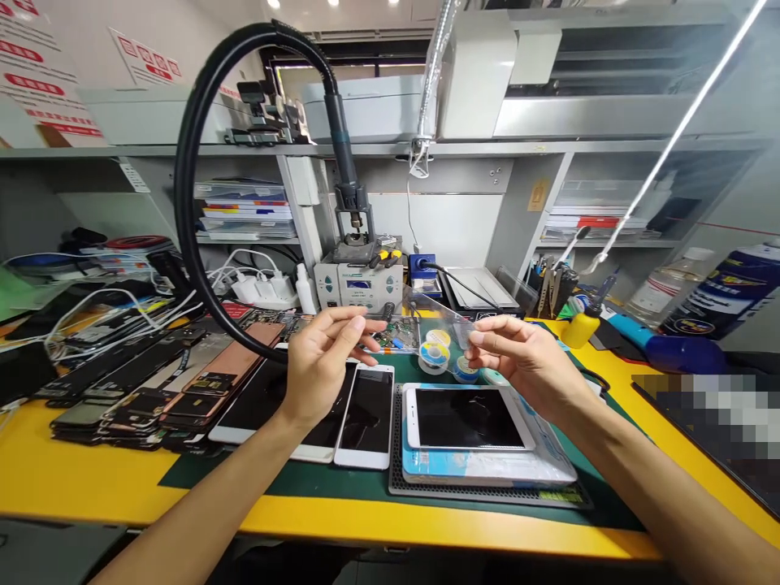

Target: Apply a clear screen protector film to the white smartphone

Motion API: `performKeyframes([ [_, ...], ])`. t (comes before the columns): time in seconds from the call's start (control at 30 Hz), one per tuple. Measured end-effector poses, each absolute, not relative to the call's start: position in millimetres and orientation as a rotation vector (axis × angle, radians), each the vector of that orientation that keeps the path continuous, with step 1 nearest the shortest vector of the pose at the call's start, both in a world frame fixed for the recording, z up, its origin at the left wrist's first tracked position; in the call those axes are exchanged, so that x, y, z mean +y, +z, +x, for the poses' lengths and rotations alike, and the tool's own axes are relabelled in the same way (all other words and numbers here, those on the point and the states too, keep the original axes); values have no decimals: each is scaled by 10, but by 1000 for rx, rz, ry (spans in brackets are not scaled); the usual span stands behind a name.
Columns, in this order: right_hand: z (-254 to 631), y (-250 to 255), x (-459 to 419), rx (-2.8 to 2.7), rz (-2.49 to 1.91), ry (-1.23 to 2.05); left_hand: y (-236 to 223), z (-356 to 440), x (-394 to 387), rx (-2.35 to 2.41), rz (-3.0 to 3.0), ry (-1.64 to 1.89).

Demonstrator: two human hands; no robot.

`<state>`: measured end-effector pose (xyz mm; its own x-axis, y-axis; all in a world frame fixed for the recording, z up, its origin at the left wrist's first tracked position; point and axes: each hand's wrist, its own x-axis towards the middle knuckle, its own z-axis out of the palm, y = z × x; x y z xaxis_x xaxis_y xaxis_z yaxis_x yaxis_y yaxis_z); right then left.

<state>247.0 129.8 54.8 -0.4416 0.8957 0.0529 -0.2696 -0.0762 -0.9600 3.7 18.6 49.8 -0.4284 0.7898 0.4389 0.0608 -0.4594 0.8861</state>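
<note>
My left hand (322, 366) hangs above a white smartphone (366, 416), with its fingertips close together beside a green circuit board (396, 335); I cannot tell whether they hold anything. My right hand (517, 361) pinches a small translucent piece (464, 333) between thumb and fingers. A clear acrylic sheet (432, 313) stands behind that piece. Two solder wire spools (435, 356) lie just below it, left of my right hand. A white tablet (466, 418) lies on a black mesh mat (487, 491) below my right hand.
A green work mat (329, 483) lies on the yellow bench (79, 475). Rows of phone frames and boards (164, 382) fill the left side. A hot-air rework station (358, 284) with a black hose stands behind. Bottles and tools stand at right, below shelves.
</note>
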Motion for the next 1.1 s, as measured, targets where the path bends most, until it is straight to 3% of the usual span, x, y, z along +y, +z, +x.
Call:
performKeyframes([
  [0.43, 2441, 564, 1305, -1228, -836, 1747, 552, -3, 185, 891, 1080, 1862],
  [1.1, 2469, 571, 1265, -1190, -821, 1839, 584, -6, 171, 755, 1036, 1656],
])
